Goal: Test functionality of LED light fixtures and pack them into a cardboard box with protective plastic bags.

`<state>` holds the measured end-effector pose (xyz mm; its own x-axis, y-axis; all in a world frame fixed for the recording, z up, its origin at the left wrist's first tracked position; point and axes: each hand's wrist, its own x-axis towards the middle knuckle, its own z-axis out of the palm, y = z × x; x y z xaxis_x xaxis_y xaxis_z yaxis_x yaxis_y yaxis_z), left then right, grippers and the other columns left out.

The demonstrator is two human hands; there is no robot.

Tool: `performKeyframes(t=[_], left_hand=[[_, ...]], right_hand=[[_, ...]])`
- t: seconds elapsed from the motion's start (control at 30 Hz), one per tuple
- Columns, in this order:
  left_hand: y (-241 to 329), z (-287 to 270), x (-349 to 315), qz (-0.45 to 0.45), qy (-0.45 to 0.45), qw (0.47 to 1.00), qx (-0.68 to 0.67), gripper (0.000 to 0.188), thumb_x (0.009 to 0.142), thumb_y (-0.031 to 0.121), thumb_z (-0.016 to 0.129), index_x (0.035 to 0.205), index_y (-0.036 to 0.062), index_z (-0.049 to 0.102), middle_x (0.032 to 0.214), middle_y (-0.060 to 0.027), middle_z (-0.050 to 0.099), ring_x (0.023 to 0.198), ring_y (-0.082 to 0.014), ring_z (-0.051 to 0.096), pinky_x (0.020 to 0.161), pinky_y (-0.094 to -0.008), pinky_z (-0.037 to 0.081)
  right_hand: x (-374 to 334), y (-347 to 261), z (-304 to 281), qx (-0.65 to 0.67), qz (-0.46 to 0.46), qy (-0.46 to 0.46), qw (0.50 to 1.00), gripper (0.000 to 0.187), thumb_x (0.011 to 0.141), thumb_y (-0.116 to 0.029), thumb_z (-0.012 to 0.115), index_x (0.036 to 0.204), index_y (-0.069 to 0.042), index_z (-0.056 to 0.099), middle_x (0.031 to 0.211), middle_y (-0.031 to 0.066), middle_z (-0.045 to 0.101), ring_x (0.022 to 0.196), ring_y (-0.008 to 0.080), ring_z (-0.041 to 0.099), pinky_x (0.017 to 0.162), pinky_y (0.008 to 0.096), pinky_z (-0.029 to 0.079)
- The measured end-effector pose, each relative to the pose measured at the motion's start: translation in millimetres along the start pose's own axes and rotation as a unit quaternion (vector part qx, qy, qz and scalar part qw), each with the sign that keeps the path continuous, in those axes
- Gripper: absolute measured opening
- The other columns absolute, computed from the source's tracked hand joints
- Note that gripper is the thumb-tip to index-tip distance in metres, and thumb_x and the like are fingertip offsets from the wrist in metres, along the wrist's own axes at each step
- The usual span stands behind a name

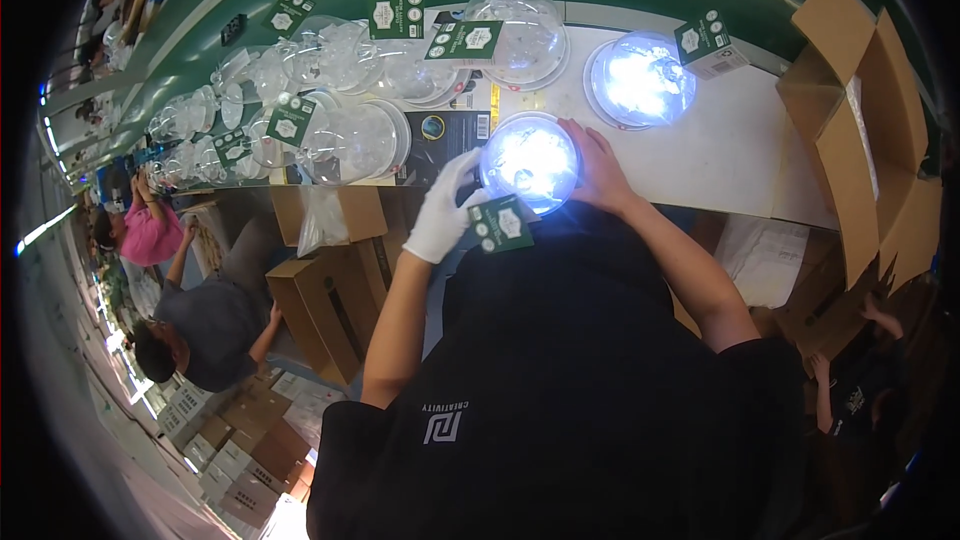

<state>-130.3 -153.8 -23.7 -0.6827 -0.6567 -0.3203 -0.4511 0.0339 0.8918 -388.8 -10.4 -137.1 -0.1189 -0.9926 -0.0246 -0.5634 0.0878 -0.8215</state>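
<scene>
A round clear dome light (530, 165), glowing bright white, is between my two hands at the near edge of the table. My left hand (444, 210), in a white glove, curls against its left side. Bare, my right hand (602, 172) grips the right side, with its fingers partly hidden by the base. From the near side of this light hangs a green card tag (502, 224). Farther right on the table, a second dome light (645, 80) is also lit, with a green tag (711, 44) by it. Glare hides the inside of both.
Several unlit clear domes (350, 140) with green tags crowd the table to the left, and another dome (517, 35) stands at the back. An open cardboard box (860, 130) rises at the right end. More cartons (325, 300) and a person in grey (215, 325) are at lower left.
</scene>
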Motion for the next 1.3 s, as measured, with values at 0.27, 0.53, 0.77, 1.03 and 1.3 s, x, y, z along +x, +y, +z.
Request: performKeyframes(t=[0.27,0.53,0.77,1.03,1.3], left_hand=[[62.3,39.7,45.9,0.278,0.072,0.930,0.230,0.044,0.077,0.020,0.082,0.118,0.0099,0.068,0.127,-0.0108,0.067,0.124,-0.0339,0.060,0.104,-0.0457,0.047],[58.5,70.7,41.4,0.247,0.220,0.919,0.212,0.047,0.071,0.014,0.081,0.116,0.0039,0.070,0.124,-0.0138,0.068,0.122,-0.0351,0.062,0.104,-0.0446,0.048],[9.5,72.6,24.0,0.287,0.239,0.911,0.175,0.090,0.068,0.033,0.093,0.140,0.0005,0.050,0.142,-0.0253,0.050,0.128,-0.0416,0.056,0.108,-0.0461,0.047],[9.4,30.1,-31.8,0.310,0.090,0.886,0.333,0.049,0.073,0.012,0.079,0.119,0.0034,0.064,0.119,-0.0163,0.064,0.107,-0.0309,0.067,0.089,-0.0400,0.056],[80.3,84.0,24.8,0.374,-0.103,0.737,0.554,0.041,0.088,0.014,0.056,0.123,-0.0069,0.062,0.139,-0.0200,0.056,0.131,-0.0332,0.054,0.111,-0.0421,0.043]], right_hand=[[-0.6,-2.6,5.4,-0.016,0.000,0.014,1.000,0.117,0.066,-0.042,0.090,0.157,-0.004,0.028,0.159,0.0146,0.042,0.146,0.0291,0.041,0.124,0.0497,0.023],[-4.0,16.5,16.1,-0.056,-0.037,-0.001,0.998,0.111,0.064,-0.045,0.089,0.154,-0.006,0.037,0.159,0.0137,0.041,0.146,0.0295,0.039,0.125,0.0489,0.023],[-4.2,11.4,16.1,-0.042,-0.043,0.028,0.998,0.119,0.059,-0.047,0.093,0.152,-0.002,0.035,0.152,0.0178,0.046,0.143,0.0327,0.043,0.124,0.0499,0.023],[-5.1,7.7,11.3,-0.009,-0.023,0.036,0.999,0.122,0.060,-0.049,0.092,0.154,-0.003,0.031,0.155,0.0168,0.043,0.143,0.0321,0.042,0.124,0.0503,0.023],[-5.0,9.5,19.0,-0.037,-0.020,0.050,0.998,0.114,0.066,-0.045,0.089,0.154,-0.003,0.030,0.156,0.0172,0.041,0.143,0.0302,0.043,0.124,0.0506,0.023]])
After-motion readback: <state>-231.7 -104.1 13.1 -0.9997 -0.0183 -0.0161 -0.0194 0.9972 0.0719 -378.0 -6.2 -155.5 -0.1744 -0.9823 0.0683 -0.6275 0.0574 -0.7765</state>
